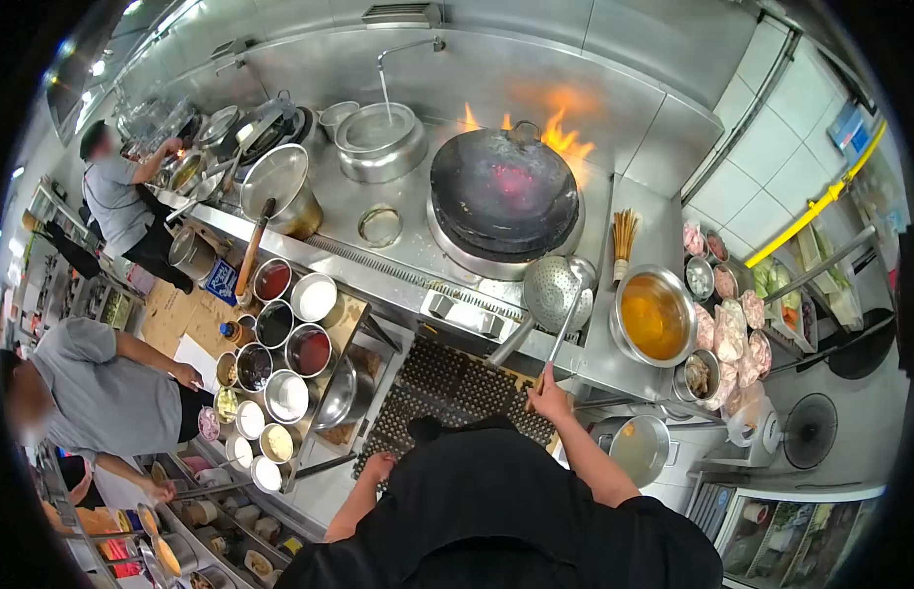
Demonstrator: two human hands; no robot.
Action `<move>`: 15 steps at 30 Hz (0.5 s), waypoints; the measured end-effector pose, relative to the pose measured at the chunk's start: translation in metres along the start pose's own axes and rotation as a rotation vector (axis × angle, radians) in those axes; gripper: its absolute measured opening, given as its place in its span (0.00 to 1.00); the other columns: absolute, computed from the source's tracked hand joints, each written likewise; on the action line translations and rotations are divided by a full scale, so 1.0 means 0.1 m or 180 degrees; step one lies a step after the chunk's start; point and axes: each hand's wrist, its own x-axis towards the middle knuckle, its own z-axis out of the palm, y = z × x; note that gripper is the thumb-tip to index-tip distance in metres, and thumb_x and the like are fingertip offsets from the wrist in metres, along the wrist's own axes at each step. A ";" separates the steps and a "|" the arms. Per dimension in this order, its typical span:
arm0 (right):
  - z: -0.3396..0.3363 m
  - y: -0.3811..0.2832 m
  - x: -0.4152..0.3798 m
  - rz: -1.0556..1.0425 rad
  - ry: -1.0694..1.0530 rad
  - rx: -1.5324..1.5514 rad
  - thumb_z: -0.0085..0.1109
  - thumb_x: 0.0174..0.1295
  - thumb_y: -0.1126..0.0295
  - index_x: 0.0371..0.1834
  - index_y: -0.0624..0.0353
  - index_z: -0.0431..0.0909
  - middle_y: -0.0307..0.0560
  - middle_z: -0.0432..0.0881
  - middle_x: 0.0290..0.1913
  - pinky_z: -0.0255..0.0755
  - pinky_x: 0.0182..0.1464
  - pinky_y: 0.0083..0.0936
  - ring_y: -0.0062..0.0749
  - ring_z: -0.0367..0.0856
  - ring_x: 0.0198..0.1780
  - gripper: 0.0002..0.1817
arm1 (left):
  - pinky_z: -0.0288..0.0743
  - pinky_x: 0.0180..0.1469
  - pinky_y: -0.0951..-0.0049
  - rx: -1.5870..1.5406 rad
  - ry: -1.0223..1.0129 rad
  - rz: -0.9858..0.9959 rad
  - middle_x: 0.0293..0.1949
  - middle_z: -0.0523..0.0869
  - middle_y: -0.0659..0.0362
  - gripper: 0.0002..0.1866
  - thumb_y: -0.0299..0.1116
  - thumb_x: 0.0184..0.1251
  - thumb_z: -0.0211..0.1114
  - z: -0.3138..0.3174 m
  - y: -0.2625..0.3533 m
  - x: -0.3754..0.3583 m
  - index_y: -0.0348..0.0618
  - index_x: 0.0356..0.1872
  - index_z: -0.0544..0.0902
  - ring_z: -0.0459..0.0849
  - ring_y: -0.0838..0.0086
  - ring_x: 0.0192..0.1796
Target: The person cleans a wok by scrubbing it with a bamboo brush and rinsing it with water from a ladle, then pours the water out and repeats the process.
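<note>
While the right hand (548, 401) grasps the wooden end of a slim metal ladle (567, 332), whose rounded bowl lies ahead of those fingers against a perforated metal strainer (550, 294), the left hand (380, 466) has loosely curled fingers, their grip too small to tell. Farther ahead of the right fingers sits a round, blackened wok (504, 191), with a smooth steel bowl (622, 329) of amber liquid ahead and to their right.
</note>
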 end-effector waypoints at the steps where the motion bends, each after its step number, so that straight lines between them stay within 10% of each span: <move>1: 0.01 0.01 0.00 -0.0010 -0.0006 -0.0004 0.66 0.68 0.60 0.89 0.50 0.32 0.73 0.84 0.60 0.76 0.63 0.49 0.63 0.85 0.60 0.57 | 0.82 0.51 0.62 -0.0007 -0.0049 -0.0086 0.43 0.93 0.50 0.14 0.32 0.64 0.59 -0.01 0.03 -0.01 0.46 0.44 0.92 0.92 0.60 0.47; 15: 0.15 0.20 0.07 -0.0256 0.0089 0.0041 0.67 0.66 0.57 0.89 0.50 0.27 0.70 0.88 0.47 0.80 0.52 0.46 0.64 0.89 0.48 0.60 | 0.82 0.55 0.63 -0.0058 -0.0087 -0.0018 0.44 0.94 0.51 0.17 0.30 0.61 0.58 0.02 -0.15 0.09 0.42 0.46 0.91 0.92 0.60 0.50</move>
